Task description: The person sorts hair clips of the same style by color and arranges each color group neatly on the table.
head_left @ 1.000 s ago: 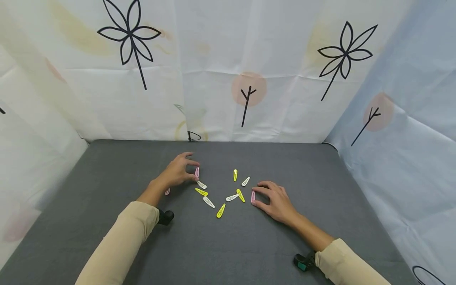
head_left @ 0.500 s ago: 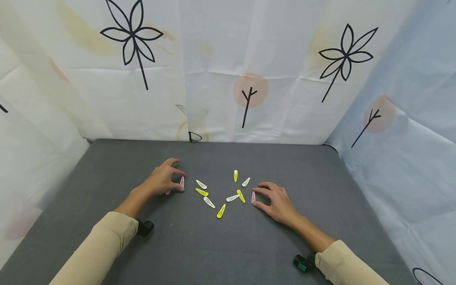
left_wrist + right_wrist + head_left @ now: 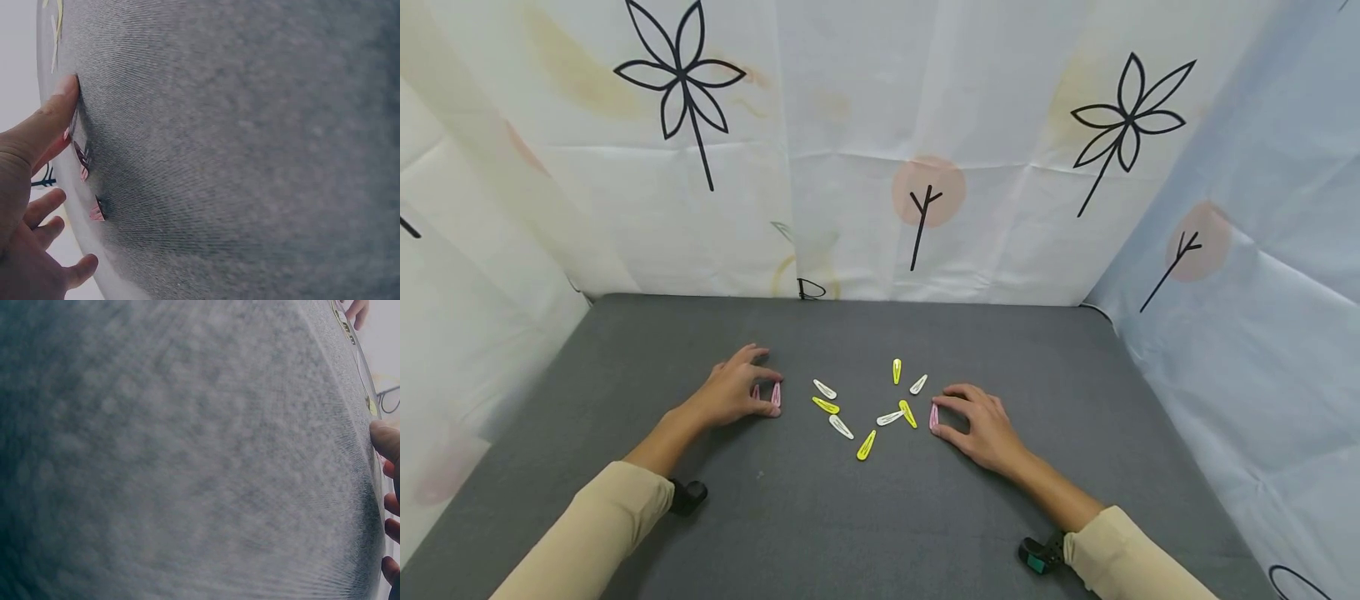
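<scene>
The left hand (image 3: 732,389) pinches a first pink clip (image 3: 777,394) end to end, index finger at the far tip, thumb at the near one; its other fingers spread loosely. A second pink clip (image 3: 756,390) lies just to the left of the first, within the curve of thumb and index finger and well apart from the right hand (image 3: 977,423). The long axes of both run away from the person, nearly parallel. The right hand holds a third pink clip (image 3: 934,417) in a like grip, its long axis also fore-and-aft. Between the hands lie four yellow clips (image 3: 867,445) and four white clips (image 3: 841,427), turned at various angles.

All are slim, glossy teardrops with a slotted middle, by their look lacquered metal. The bench (image 3: 880,525) is matt grey with a fine ribbed weave; behind it hangs a creased pale backdrop cloth (image 3: 850,192) with black leaf outlines. The left wrist view catches the pink pieces nearly edge-on, so their number is uncertain there.
</scene>
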Demonstrator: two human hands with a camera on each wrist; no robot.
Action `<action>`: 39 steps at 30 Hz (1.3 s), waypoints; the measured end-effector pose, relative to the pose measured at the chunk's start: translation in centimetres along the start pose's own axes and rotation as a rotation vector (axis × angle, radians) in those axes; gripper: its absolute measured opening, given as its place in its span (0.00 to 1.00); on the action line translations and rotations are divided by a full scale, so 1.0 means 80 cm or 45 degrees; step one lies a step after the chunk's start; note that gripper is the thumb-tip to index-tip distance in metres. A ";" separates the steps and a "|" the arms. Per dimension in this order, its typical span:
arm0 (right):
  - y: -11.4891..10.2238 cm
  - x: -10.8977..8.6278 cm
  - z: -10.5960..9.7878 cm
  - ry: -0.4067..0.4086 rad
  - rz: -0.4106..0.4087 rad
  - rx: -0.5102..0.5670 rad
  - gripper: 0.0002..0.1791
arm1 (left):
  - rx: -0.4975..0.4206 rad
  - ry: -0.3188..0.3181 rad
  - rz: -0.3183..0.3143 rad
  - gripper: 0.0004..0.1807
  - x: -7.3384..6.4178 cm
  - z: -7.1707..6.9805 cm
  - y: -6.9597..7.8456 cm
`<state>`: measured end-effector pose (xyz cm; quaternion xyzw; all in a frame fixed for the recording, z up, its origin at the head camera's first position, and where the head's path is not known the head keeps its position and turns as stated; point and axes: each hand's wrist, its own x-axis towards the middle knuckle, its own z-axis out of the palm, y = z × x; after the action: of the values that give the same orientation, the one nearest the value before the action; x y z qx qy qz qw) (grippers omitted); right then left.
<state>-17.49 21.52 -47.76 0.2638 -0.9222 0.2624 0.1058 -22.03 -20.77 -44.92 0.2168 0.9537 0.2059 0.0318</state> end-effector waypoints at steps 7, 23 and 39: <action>-0.001 0.000 0.000 -0.010 0.027 0.006 0.25 | -0.019 0.012 0.001 0.31 -0.004 0.001 -0.001; -0.001 0.000 0.000 -0.010 0.016 0.016 0.25 | -0.070 0.024 -0.036 0.29 -0.008 0.000 0.002; -0.002 -0.001 0.000 -0.008 0.026 0.011 0.25 | -0.059 0.032 -0.005 0.30 -0.008 0.004 -0.002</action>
<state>-17.36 21.46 -47.70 0.2556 -0.9240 0.2666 0.0991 -21.45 -21.03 -45.28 0.2114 0.9495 0.2305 0.0253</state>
